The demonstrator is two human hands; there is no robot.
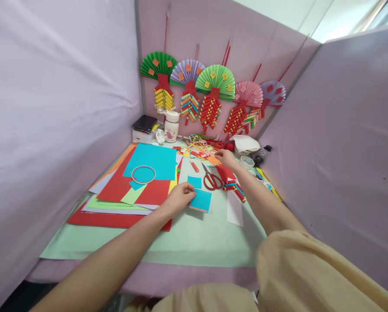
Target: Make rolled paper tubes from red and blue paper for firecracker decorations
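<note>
My left hand (181, 195) pinches a small blue paper rectangle (201, 201) by its left edge; an orange strip shows along its lower side. Just beyond it, another blue paper piece (194, 181) lies on the table. My right hand (227, 158) reaches to the back, fingertips drawn together beside an orange paper piece (214, 160) in a heap of scraps (194, 151). Whether anything is between those fingers is too small to make out. Red-handled scissors (212, 181) and a red glue stick or similar small tube (194, 167) lie between my hands.
Stacked coloured paper sheets (116, 186) fill the left side, with a ring (143, 174) on top. Near my right forearm lie red and blue paper rolls (235, 190), a white strip (234, 208) and a tape roll (247, 162). A jar (171, 126) and hanging paper fans (216, 80) stand behind.
</note>
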